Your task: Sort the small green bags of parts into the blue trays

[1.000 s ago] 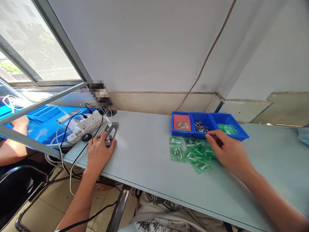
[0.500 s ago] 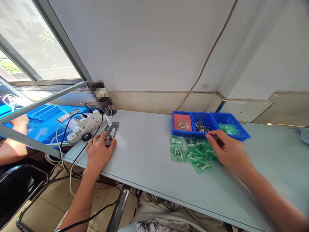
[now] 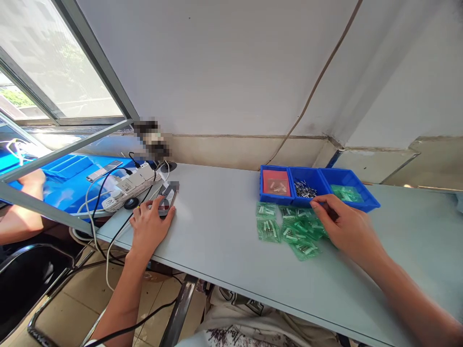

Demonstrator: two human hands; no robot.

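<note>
My left hand point(image 3: 152, 226) lies on the table at the left, thumb and index finger on either side of the near end of a phone point(image 3: 167, 198). Part of the phone is blurred out. Closed in a pinch, my right hand point(image 3: 345, 224) hovers at the front rim of a blue three-part bin point(image 3: 340, 206); anything between its fingertips is too small to make out. Small green plastic bags point(image 3: 302, 233) with metal pins inside lie beneath and left of this hand. The bin's middle compartment holds loose metal pins point(image 3: 305, 189); its right one holds green bags point(image 3: 346, 193).
In the bin's left compartment sits a red card with a small clear bag point(image 3: 278, 186). A white power strip point(image 3: 132, 185) with tangled cables and a round black object point(image 3: 130, 203) stand left of the phone. Behind a metal frame point(image 3: 68, 144), another person's arm point(image 3: 27, 212) rests by a blue surface.
The whole view has shifted slightly, moving the scene a little to the right. Both hands keep nearly the same pose and place.
</note>
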